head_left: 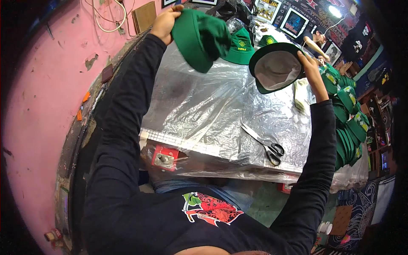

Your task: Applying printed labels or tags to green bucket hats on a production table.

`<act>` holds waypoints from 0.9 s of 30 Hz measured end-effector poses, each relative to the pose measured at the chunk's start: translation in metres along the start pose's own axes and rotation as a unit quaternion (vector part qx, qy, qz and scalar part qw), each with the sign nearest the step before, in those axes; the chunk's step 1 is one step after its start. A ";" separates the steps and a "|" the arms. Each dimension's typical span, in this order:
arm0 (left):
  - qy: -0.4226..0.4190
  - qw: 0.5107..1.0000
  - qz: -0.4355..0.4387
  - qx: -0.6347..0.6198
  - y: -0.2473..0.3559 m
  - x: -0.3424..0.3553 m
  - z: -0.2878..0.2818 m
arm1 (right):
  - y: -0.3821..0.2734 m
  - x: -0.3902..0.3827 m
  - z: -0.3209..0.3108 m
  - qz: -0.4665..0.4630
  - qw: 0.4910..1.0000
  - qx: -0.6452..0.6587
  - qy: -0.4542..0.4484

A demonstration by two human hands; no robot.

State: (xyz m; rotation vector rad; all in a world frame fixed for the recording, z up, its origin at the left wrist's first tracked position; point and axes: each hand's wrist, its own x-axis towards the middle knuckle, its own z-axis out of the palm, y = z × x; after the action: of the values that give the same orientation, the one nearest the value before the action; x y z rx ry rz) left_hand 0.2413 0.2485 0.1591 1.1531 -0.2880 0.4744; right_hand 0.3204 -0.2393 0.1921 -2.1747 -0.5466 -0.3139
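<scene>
Left hand [163,27] with fingers gripping a green bucket hat [193,40] at its upper-left edge, right hand [311,70] grasping a pale-lined hat [276,68] by its right brim, both above a plastic-covered table [199,108]

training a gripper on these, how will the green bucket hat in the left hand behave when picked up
The green bucket hat will probably flex, since its crown looks creased. It is likely light, as the left hand seems to hold it up by the brim alone.
</scene>
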 end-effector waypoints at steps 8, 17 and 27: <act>0.274 0.960 0.028 0.042 -0.182 0.081 -0.084 | -0.036 -0.032 -0.003 -0.139 0.989 -0.050 -0.011; 0.105 0.910 -0.130 0.380 -0.177 0.015 -0.084 | -0.079 -0.063 0.011 -0.166 0.978 -0.025 -0.123; -0.266 0.898 0.087 0.340 0.089 -0.135 0.061 | -0.101 -0.064 0.067 -0.341 0.936 -0.084 0.020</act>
State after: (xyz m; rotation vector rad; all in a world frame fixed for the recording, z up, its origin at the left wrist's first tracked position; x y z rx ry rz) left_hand 0.0812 0.1923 0.1925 1.9579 -0.7436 0.4165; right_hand 0.2173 -0.1491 0.1948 -2.0652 -1.2894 -0.7968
